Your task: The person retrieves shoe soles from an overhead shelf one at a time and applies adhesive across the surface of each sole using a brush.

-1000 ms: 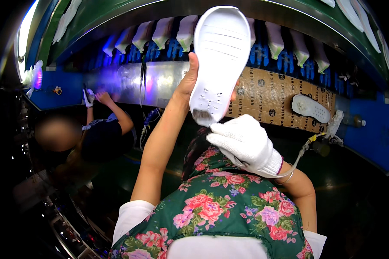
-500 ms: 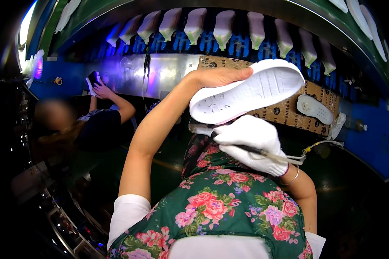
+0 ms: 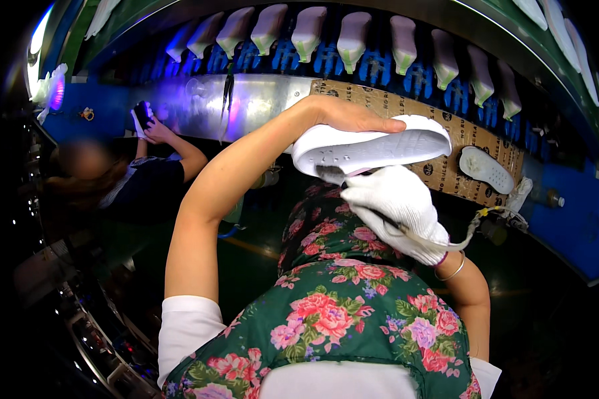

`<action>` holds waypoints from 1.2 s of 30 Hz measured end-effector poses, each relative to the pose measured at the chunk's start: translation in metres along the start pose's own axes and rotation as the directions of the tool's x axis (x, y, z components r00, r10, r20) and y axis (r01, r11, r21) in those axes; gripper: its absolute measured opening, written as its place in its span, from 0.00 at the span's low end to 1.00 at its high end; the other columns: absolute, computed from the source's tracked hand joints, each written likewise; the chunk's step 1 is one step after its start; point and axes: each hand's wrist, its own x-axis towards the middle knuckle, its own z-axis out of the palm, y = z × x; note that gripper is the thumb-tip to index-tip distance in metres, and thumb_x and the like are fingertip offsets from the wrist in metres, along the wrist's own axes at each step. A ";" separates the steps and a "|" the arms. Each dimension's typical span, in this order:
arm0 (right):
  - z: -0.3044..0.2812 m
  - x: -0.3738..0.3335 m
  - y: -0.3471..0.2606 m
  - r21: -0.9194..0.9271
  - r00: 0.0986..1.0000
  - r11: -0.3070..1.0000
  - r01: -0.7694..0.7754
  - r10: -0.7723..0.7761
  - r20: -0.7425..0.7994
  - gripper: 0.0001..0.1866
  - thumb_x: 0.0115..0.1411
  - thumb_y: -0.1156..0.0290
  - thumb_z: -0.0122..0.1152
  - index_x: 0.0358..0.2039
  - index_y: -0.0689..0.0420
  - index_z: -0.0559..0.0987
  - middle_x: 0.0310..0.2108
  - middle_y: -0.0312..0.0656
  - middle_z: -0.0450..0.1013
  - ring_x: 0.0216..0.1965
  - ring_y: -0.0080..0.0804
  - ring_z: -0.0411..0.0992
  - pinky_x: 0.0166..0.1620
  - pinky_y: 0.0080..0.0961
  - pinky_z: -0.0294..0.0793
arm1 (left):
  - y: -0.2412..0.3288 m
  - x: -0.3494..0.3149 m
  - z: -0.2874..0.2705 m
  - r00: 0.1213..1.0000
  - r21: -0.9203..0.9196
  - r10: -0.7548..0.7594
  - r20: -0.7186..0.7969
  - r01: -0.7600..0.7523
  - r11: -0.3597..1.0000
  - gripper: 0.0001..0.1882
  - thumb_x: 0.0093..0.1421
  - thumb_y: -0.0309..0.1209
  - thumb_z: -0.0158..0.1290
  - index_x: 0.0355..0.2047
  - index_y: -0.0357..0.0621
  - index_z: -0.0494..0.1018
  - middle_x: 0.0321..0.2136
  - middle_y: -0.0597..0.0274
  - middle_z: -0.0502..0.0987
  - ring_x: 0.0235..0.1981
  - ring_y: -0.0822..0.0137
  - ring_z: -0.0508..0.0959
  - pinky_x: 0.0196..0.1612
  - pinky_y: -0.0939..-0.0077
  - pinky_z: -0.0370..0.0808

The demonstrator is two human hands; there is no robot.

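Note:
My left hand (image 3: 356,116) is closed on the upper edge of a white shoe sole (image 3: 406,145), its thumb along the rim. The sole is tilted, so its hollow inner side with small holes at one end faces me. In a white knit glove, my right hand (image 3: 396,203) grips a brush (image 3: 331,173) fed by a pale tube (image 3: 446,245). The dark bristles are at the sole's near left edge, by the holes; whether they touch is hard to tell. Most of the brush handle is hidden in the glove.
A second white sole (image 3: 487,168) lies on printed cardboard (image 3: 412,103) at the right. Behind stands a row of pinkish shoe uppers (image 3: 355,36) on blue holders. A co-worker (image 3: 146,173) at the left handles a dark and white shoe piece by the metal bench (image 3: 206,106).
The sole has tipped, showing less of its inside, and dropped slightly at the right. The brush has moved right and up to the sole's edge.

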 end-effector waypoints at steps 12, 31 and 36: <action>-0.020 -0.009 0.000 0.479 0.816 0.776 -0.410 0.547 -0.188 0.13 0.51 0.82 0.66 0.39 0.66 0.82 0.40 0.47 0.79 0.41 0.32 0.77 0.46 0.25 0.74 | -0.057 0.020 0.034 0.900 -0.861 0.278 -0.336 -0.413 0.297 0.47 0.61 0.71 0.28 0.67 0.47 0.56 0.59 0.54 0.68 0.58 0.61 0.71 0.59 0.68 0.70; -0.019 0.009 -0.005 -0.177 0.977 0.982 -0.073 0.035 -0.211 0.12 0.45 0.79 0.71 0.33 0.54 0.83 0.33 0.42 0.80 0.33 0.37 0.78 0.37 0.29 0.76 | -0.037 -0.008 0.111 0.734 -0.696 0.254 -0.631 -0.389 -0.604 0.36 0.67 0.56 0.37 0.67 0.43 0.55 0.60 0.50 0.66 0.58 0.53 0.70 0.57 0.50 0.72; -0.022 0.007 -0.012 -0.124 0.959 0.989 -0.079 0.041 -0.280 0.13 0.46 0.79 0.71 0.35 0.55 0.84 0.33 0.41 0.80 0.33 0.37 0.78 0.38 0.29 0.76 | -0.035 -0.003 0.122 0.607 -0.655 0.287 -0.741 -0.558 -0.510 0.48 0.53 0.57 0.51 0.67 0.41 0.54 0.60 0.41 0.65 0.56 0.41 0.71 0.61 0.48 0.67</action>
